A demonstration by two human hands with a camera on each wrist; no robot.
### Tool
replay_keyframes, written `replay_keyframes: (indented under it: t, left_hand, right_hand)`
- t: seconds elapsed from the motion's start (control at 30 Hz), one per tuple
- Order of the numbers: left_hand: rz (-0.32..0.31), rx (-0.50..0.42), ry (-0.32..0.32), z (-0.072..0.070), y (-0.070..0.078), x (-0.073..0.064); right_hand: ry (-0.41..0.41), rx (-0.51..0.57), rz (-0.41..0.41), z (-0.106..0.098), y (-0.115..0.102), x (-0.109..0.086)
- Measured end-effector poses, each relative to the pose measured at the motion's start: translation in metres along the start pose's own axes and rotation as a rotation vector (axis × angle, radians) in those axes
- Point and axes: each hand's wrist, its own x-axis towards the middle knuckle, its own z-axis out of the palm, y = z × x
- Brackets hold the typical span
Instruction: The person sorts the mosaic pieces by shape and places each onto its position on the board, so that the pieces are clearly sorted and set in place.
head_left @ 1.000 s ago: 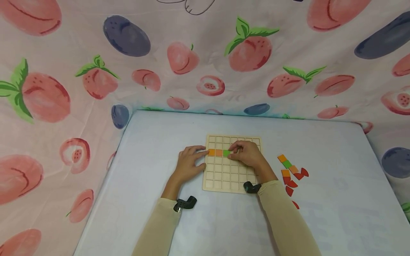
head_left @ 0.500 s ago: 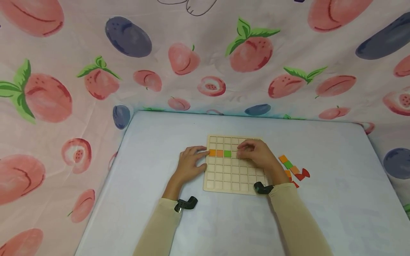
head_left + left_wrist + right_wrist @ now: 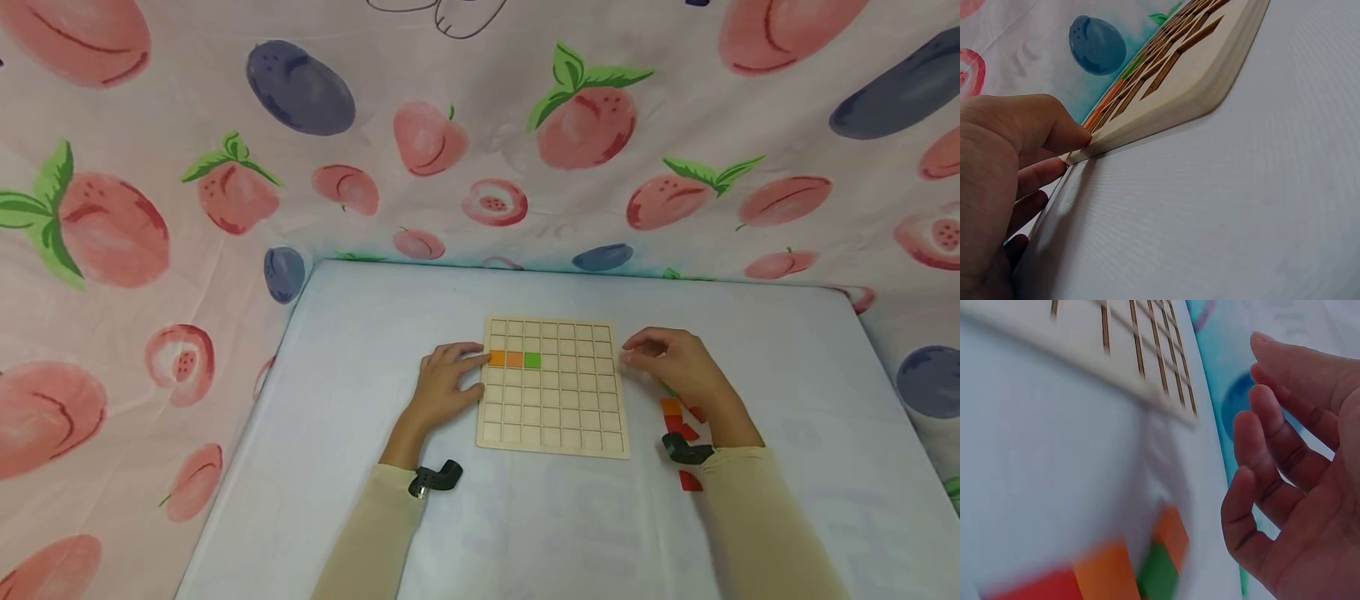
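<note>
A wooden grid board (image 3: 555, 418) lies flat on the table. Three square tiles sit side by side in one of its rows: an orange tile (image 3: 497, 358) at the left edge, a paler orange tile (image 3: 514, 359), then a green tile (image 3: 532, 360). My left hand (image 3: 444, 385) touches the board's left edge, its fingers spread and its thumb (image 3: 1069, 134) against the wooden side. Just off the board's right edge, my right hand (image 3: 678, 362) hovers with loosely bent fingers. Nothing shows between those fingers in the right wrist view.
Loose pieces lie right of the board, partly hidden by my right hand and wrist. Among them are an orange square (image 3: 671, 407) and a red piece (image 3: 691, 482). The right wrist view also shows a green square (image 3: 1159, 572). A fruit-patterned cloth (image 3: 330, 233) hangs behind the table.
My right hand has left the green tile and moved right, off the board. The green tile stays in its cell. My left hand remains at the board's left edge.
</note>
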Motion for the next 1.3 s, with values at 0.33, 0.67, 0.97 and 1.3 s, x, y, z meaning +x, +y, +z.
replay_keyframes:
  t: [0.33,0.67,0.97,1.3]
  left_hand:
    - [-0.017,0.01,-0.027,-0.001,0.001,0.0]
    - [-0.005,0.008,-0.011,0.0,0.0,0.0]
    - [-0.009,0.013,-0.018,0.001,-0.002,0.001]
    - [-0.01,0.016,-0.015,0.001,-0.002,0.001]
  right_hand:
    - [-0.022,-0.149,0.124,-0.041,0.033,-0.024]
    - [-0.123,-0.218,0.181,-0.06,0.066,-0.039]
    - [-0.185,-0.16,0.103,-0.058,0.083,-0.044]
    - [-0.197,-0.174,0.067,-0.054,0.088,-0.039]
